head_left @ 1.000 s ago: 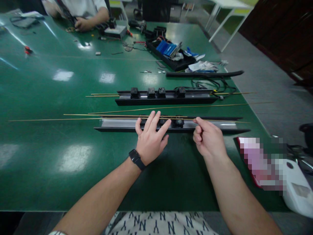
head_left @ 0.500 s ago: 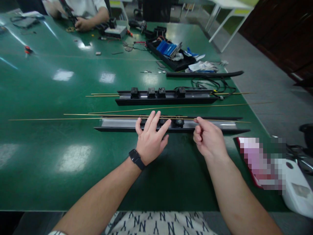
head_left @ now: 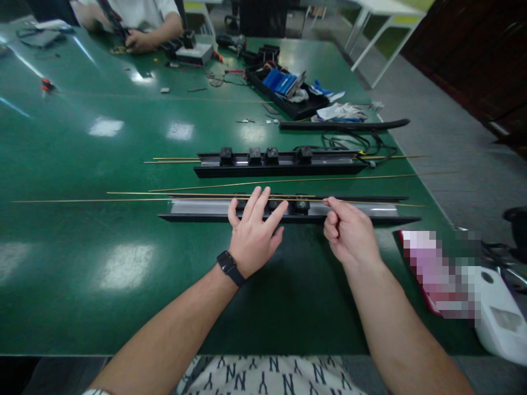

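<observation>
A long black channel [head_left: 197, 207] with a pale inner face lies across the table in front of me. Small black blocks [head_left: 302, 205] sit in it, partly covered by my left hand [head_left: 258, 233]. That hand is open, fingers spread over the channel and the blocks. My right hand [head_left: 349, 230] is closed in a pinch on a thin brass-coloured rod [head_left: 90, 201], which runs lengthwise along the channel and sticks out far to the left. A second thin rod [head_left: 135, 192] lies just behind it, passing under or beside my left fingertips; I cannot tell which.
Behind stands a similar channel [head_left: 280, 170] with several black blocks and rods. A loose rod [head_left: 370, 178] lies between the channels. Further back are a black strip [head_left: 346, 125], cables, gloves [head_left: 341, 112] and a black tray [head_left: 267, 90]. A phone [head_left: 428, 269] lies right. Another person's hand [head_left: 140, 41] works opposite.
My right hand has shifted slightly left, and the left end of the pinched rod reaches a little further left. My left hand has stayed in place.
</observation>
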Motion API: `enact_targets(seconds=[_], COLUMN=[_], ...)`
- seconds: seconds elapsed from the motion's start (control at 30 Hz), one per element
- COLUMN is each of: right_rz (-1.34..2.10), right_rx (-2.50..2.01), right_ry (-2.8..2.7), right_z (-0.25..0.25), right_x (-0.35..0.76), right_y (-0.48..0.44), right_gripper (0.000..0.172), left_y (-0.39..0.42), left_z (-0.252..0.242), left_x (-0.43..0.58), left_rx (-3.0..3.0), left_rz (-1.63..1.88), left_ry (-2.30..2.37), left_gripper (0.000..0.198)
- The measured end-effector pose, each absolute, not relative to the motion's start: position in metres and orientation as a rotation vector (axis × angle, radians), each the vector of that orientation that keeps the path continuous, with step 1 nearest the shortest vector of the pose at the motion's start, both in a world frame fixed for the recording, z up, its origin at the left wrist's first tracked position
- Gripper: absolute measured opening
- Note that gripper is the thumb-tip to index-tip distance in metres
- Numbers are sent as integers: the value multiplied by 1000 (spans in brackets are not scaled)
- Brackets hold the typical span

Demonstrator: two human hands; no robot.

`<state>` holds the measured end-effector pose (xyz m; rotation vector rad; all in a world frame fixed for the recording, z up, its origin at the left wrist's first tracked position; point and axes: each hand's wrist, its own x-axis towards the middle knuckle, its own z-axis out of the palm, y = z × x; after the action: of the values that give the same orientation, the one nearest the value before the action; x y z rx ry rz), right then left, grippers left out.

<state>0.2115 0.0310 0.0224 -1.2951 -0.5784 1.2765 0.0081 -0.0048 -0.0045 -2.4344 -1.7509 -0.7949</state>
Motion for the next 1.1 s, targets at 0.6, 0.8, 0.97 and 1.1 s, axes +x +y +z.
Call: enact_targets(seconds=[0.6, 0.8, 0.97, 1.1], right_rz=[1225, 1311, 1315, 1293], right_rx=[-1331, -1300, -1286, -1290], right_ry=[-564, -601, -617, -605], right_z=[24, 23, 22, 21], right_x=[213, 211, 210, 210], right_y=[32, 30, 29, 30], right_gripper=[24, 28, 29, 29], left_y=[-5, -5, -5, -5], left_z=[-4, -5, -6, -6], left_x=[8, 8, 8, 8], left_rx=[-2437, -2437, -2435, -2434], left_rz=[-795, -802, -795, -803], left_ry=[-1752, -1743, -1742, -1737], left_gripper=[51, 51, 52, 52])
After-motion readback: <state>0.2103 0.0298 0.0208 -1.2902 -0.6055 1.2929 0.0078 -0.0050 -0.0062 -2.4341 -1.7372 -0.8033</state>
